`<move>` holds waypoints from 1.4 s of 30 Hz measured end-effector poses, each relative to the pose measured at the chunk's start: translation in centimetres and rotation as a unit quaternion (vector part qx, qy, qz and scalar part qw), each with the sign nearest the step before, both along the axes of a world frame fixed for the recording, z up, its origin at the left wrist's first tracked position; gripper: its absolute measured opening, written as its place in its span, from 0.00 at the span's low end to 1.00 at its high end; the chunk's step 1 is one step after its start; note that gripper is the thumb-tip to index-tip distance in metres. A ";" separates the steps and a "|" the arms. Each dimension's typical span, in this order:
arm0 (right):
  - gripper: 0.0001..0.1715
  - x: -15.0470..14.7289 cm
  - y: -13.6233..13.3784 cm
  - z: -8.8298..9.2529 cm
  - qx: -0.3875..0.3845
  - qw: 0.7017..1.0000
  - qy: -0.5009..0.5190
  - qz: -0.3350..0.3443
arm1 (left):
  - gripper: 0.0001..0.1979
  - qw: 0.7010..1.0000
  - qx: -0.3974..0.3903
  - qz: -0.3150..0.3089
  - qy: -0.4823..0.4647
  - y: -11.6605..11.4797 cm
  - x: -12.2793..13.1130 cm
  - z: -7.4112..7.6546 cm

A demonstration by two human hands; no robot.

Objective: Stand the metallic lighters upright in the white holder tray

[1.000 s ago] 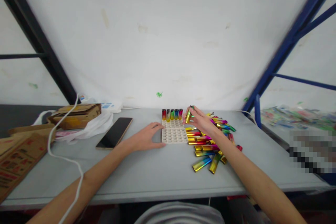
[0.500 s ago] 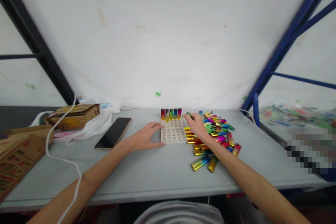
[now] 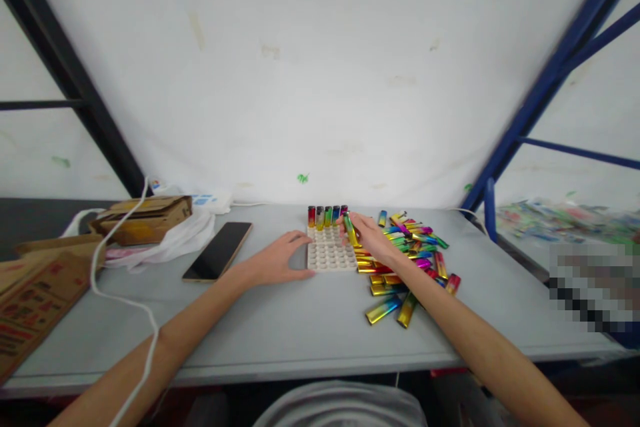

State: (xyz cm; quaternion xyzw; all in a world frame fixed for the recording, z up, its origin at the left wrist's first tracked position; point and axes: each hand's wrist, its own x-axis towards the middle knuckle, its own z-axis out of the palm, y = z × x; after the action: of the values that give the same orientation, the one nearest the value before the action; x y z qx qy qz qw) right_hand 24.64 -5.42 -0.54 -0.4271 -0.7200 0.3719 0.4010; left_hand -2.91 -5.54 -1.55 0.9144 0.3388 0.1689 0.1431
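Left hand (image 3: 274, 260), open and lifting nothing, lies at the left edge of the white tray (image 3: 333, 257) mid-frame; right hand (image 3: 369, 235) pinches a tilted lighter (image 3: 351, 231); five lighters (image 3: 328, 216) stand at the far row, nearer holes bare, a loose pile (image 3: 423, 264) lying centre right

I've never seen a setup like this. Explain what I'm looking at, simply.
There is no machine here: these are a person's bare hands, seen from a camera worn on the head, looking forward and down. The left hand is spread at the left edge of a white tray with holes. The right hand holds a green-and-gold tube. Five tubes stand upright along the tray's far side; more lie in a loose pile to the right. A phone lies left.
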 end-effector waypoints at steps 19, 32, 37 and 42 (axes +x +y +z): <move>0.11 0.6 4.5 3.0 0.246 0.893 -0.374 0.031 | 0.34 1.000 -0.004 -0.004 -0.012 -0.3 0.1 0.1; 0.15 -0.6 5.8 3.6 0.223 0.889 -0.396 0.051 | 0.34 1.000 -0.003 -0.004 -0.010 -0.3 0.0 0.0; 0.15 -1.1 6.3 5.0 0.198 0.875 -0.442 0.012 | 0.34 1.000 0.000 -0.008 -0.014 -0.1 0.0 -0.2; 0.11 -0.9 7.0 5.9 0.157 0.882 -0.435 0.091 | 0.34 1.000 -0.001 -0.006 -0.007 -0.2 0.0 0.1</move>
State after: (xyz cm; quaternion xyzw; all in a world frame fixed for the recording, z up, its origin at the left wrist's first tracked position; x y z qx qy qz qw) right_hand 23.77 1.54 5.32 -0.4099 -0.9067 0.0658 0.0740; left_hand -2.90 -5.74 -1.48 0.9151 0.3325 0.1743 0.1473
